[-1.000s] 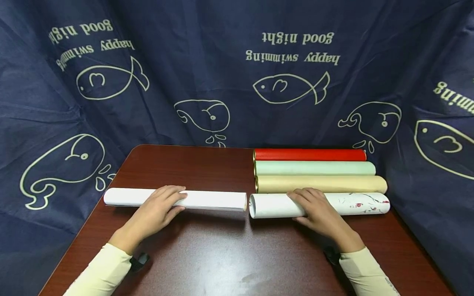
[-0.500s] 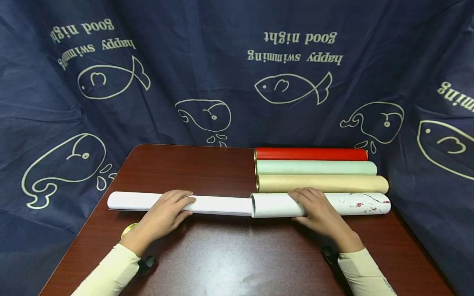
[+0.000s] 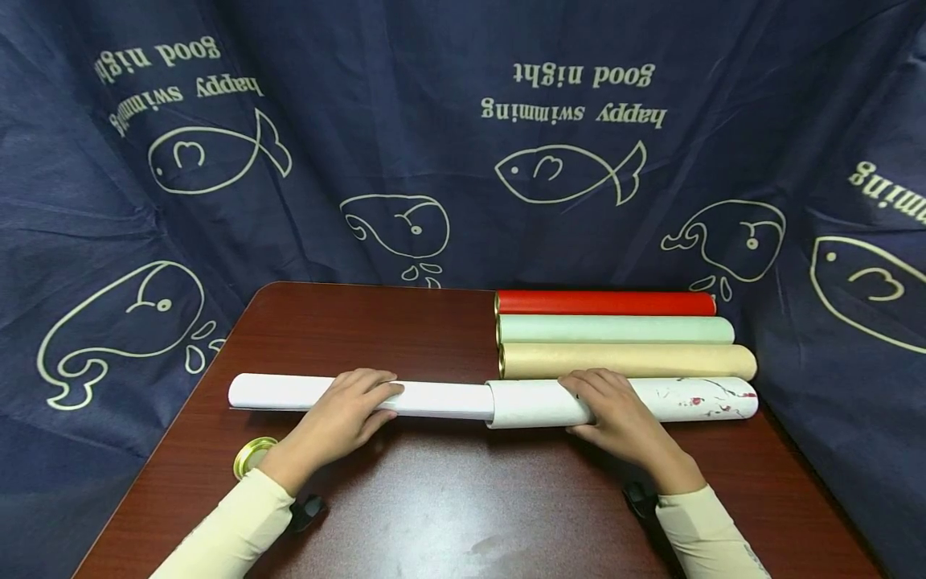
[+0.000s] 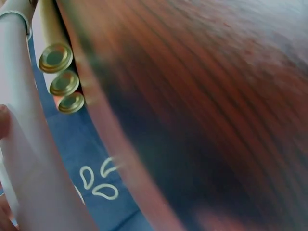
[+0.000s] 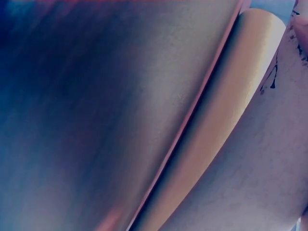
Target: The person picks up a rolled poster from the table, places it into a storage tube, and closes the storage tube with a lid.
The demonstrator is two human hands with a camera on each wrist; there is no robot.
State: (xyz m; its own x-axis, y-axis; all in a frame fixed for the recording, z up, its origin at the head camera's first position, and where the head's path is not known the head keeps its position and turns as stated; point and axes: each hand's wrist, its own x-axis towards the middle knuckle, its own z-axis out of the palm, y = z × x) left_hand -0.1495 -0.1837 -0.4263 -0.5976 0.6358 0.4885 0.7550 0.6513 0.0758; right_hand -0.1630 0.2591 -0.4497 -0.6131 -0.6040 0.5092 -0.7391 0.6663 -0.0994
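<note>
My left hand (image 3: 340, 422) grips a rolled sheet of white paper (image 3: 444, 400) around its middle. The roll's right end sits inside the open mouth of a white cardboard tube (image 3: 531, 402) printed with red blossoms. Farther along that tube, my right hand (image 3: 620, 412) holds it with the thumb on the near side. In the left wrist view, the paper roll (image 4: 36, 144) runs up into the tube's rim (image 4: 17, 12). The right wrist view shows the tube's pale side (image 5: 260, 163). How deep the paper reaches inside is hidden.
Behind the white tube lie a beige tube (image 3: 629, 361), a pale green tube (image 3: 615, 329) and a red tube (image 3: 608, 303), side by side. A gold metal lid (image 3: 249, 454) rests by the left wrist. A navy curtain (image 3: 434, 121) hangs beyond the brown table (image 3: 405, 507).
The left hand has moved right with the paper roll, whose end has passed from outside the tube's mouth into it. The gold lid has come into sight. The right hand has stayed nearly still.
</note>
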